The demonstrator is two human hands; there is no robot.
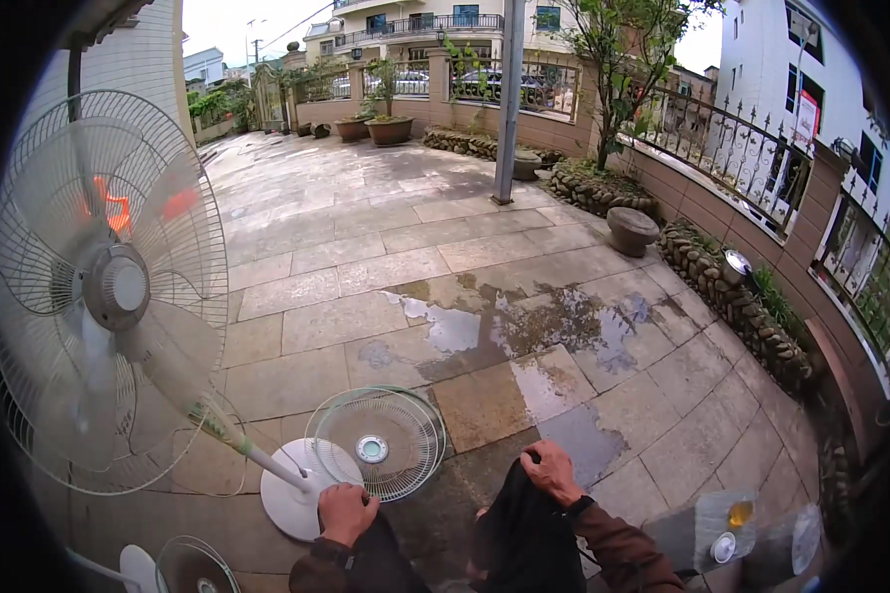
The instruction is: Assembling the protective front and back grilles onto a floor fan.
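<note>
My left hand (346, 513) lies over my left knee, thumb apart from the loosely bent fingers, holding nothing. On my right knee rests my right hand (554, 471), also without anything in it; a gap shows between thumb and forefinger. Just beyond my left hand stands the round white base (289, 481) of a pedestal fan. The fan's large wire-caged head (117, 287) fills the left side, and its blades look blurred. Beside the base, a round wire fan grille (405, 447) with a pale centre disc appears low by the floor.
Stone paving (311, 331) stretches ahead with a puddle (450, 326) on it. A metal post (509, 109) rises in the yard. Potted plants (391, 130), a stone planter (632, 231) and a fenced wall (702, 148) line the edges. A small table (677, 529) at lower right bears a glass of amber drink (740, 513).
</note>
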